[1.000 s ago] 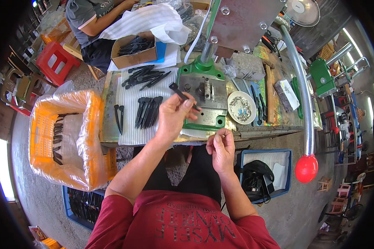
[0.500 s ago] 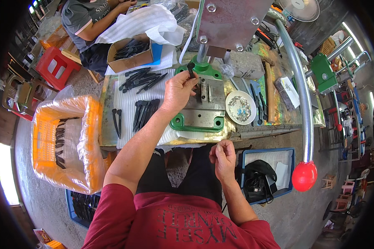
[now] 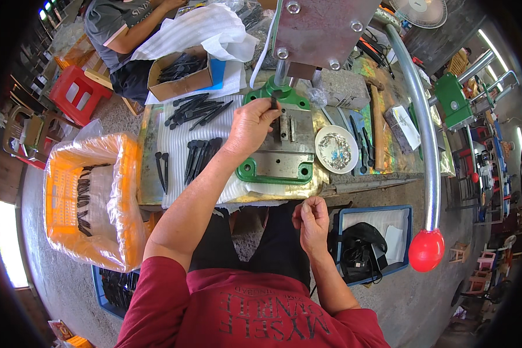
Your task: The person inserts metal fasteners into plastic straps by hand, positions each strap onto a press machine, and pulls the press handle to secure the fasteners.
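Observation:
My left hand (image 3: 250,124) is closed on a slim black part (image 3: 275,101) with a rounded head, held upright beside the metal fixture (image 3: 284,129) of a green-based press (image 3: 247,169). My fingers hide the part's lower end. Near the bench edge, in front of my lap, my right hand (image 3: 313,223) has thumb and fingers pinched together; whatever it holds is too small to make out. Right of the fixture is a white bowl (image 3: 337,169) of tiny metal pieces. More black parts lie left of my forearm, in a pile (image 3: 194,110) and a row (image 3: 198,159).
A long steel lever (image 3: 428,168) with a red ball (image 3: 426,250) hangs at right. A hammer (image 3: 379,130) lies beyond the bowl. At left stands a plastic-lined orange crate (image 3: 61,200); a blue bin (image 3: 410,232) is below right. Another person (image 3: 119,37) sits at far left.
The black part in my left hand has tilted, its head moving right and slightly down, and my fingers have shifted a little right. My right hand has hardly moved.

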The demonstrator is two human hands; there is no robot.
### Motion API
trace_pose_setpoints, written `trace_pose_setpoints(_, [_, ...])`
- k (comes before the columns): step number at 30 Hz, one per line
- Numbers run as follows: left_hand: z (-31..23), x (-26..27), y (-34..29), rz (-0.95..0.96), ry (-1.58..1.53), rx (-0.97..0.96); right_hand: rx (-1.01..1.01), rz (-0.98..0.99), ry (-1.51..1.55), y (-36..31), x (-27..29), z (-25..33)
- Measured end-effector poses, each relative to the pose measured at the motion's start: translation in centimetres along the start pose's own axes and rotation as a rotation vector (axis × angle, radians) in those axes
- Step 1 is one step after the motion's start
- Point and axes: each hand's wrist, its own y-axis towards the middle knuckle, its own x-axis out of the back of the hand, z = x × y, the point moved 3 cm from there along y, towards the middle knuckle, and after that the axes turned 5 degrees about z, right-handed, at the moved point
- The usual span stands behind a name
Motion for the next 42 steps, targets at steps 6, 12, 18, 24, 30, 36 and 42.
trace_pose_setpoints(6, [-0.9, -0.2, 0.4, 0.013, 0.26, -0.278, 0.029, -0.008, 0.004, 0.0, 0.2, 1.0])
trace_pose_setpoints(12, [-0.7, -0.5, 0.0, 0.019, 0.256, -0.28, 0.316, -0.078, -0.079, 0.1, 1.2, 5.7])
trace_pose_setpoints(18, [-0.1, -0.6, 0.2, -0.026, 0.238, -0.321, 0.789, -0.086, -0.133, -0.8, 0.9, 14.6])
trace_pose_setpoints(24, [-0.3, -0.7, 0.3, -0.044, 0.236, -0.325, 1.176, -0.067, -0.417, -3.0, -2.9, 20.4])
trace_pose_setpoints(30, [0.0, -0.6, 0.2, -0.058, 0.21, -0.284, 1.036, 0.078, -0.713, -3.1, -5.4, 21.4])
trace_pose_setpoints(36, [-0.3, -0.6, 0.2, -0.055, 0.212, -0.282, 0.952, 0.078, -0.679, -3.3, -5.9, 22.1])
trace_pose_setpoints(42, [-0.2, -0.7, 0.3, -0.074, 0.204, -0.294, 0.906, 0.064, -0.607, -3.6, -6.7, 22.8])
